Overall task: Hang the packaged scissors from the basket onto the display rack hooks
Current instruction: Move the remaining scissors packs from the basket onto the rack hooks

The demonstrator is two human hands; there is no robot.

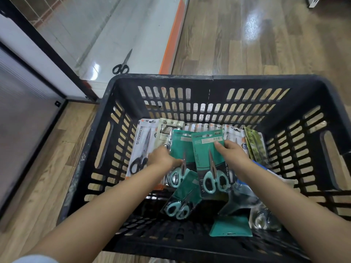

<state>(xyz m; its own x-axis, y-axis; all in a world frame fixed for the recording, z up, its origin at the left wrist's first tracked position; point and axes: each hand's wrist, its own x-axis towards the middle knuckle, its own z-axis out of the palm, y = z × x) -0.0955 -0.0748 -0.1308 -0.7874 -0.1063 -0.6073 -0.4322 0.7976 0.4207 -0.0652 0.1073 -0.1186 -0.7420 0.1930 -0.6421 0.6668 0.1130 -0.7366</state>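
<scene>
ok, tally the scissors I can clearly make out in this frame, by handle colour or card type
Teal-card packs with mint handles: 3
White SCISSORS pack with black handles: 1
Loose black-handled scissors on the white ledge: 1
Total: 5
More packs lie at the back of the basket, too hidden to count.

loose black-handled scissors (121, 63) on a glossy white platform (121, 35) with an orange edge (171, 40), beside wood-plank floor (247, 44)
</scene>
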